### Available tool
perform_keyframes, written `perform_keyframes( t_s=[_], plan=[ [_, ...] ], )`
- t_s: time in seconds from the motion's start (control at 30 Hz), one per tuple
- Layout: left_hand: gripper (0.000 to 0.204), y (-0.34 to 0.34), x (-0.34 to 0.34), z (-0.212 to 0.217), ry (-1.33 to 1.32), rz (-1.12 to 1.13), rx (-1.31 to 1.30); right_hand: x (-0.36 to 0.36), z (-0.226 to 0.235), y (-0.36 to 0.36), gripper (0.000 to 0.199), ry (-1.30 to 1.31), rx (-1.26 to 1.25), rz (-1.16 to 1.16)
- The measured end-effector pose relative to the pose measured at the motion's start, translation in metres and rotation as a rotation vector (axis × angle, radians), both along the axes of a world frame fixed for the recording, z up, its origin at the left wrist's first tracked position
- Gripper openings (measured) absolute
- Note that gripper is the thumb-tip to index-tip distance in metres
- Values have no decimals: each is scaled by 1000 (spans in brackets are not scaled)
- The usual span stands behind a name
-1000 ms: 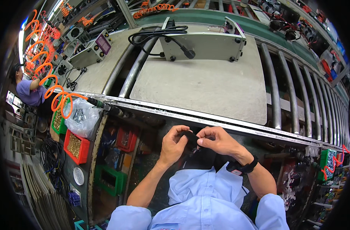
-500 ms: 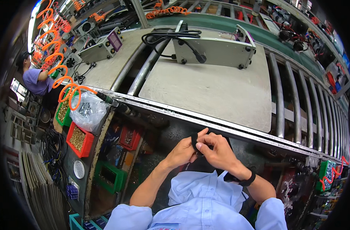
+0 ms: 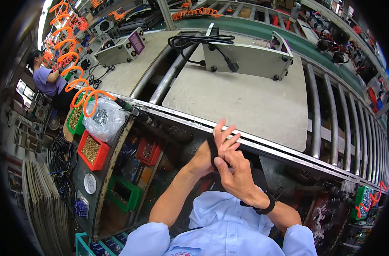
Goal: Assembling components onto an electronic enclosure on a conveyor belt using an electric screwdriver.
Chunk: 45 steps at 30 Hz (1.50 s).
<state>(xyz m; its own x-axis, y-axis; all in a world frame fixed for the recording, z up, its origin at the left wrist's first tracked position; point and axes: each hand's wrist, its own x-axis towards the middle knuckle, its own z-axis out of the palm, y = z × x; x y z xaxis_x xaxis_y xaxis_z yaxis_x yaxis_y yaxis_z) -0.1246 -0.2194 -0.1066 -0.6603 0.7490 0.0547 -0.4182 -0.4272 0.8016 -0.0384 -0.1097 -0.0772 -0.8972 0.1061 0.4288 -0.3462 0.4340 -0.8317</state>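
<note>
Both my hands are together in front of my chest, below the near edge of the roller line. A black band [image 3: 213, 149] runs around my left hand [image 3: 201, 158], whose fingers are stretched out and spread. Against it, my right hand [image 3: 237, 173] is closed, its thumb and fingers pinching the band's lower part. Another black band [image 3: 268, 205] circles my right wrist. Beyond my hands, a grey metal casing [image 3: 248, 59] with a coiled black power cable [image 3: 203, 39] stands on a pale board [image 3: 241, 104]; neither hand touches it.
Metal rollers [image 3: 314, 115] flank the board. To the left are a power driver [image 3: 137, 112] on an orange coiled hose [image 3: 71, 57], a clear plastic bag [image 3: 104, 119], a red bin [image 3: 92, 152] of brass-coloured parts and a white dish [image 3: 90, 183]. A person [image 3: 47, 79] is farther left.
My left fingers have opened out and spread upward, and more of the black band shows. My right hand has shifted slightly down, still pinching it. The whole view has moved a little.
</note>
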Motion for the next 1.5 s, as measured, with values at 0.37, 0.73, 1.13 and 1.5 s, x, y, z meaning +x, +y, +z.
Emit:
perform_keyframes(
  t_s=[0.37,0.73,1.13,1.5],
  plan=[
    [56,65,-52,24,590,495,-466,-8,15,-9,12,62,37,-40],
    [28,88,-72,46,149,431,-341,5,8,-44,11,25,126,84],
    [5,91,-71,18,1857,816,-574,-2,16,-48,13,-65,107,72],
    [17,50,-82,13,-187,642,-104,2,3,-15,39,-39,-101,75]
  ],
)
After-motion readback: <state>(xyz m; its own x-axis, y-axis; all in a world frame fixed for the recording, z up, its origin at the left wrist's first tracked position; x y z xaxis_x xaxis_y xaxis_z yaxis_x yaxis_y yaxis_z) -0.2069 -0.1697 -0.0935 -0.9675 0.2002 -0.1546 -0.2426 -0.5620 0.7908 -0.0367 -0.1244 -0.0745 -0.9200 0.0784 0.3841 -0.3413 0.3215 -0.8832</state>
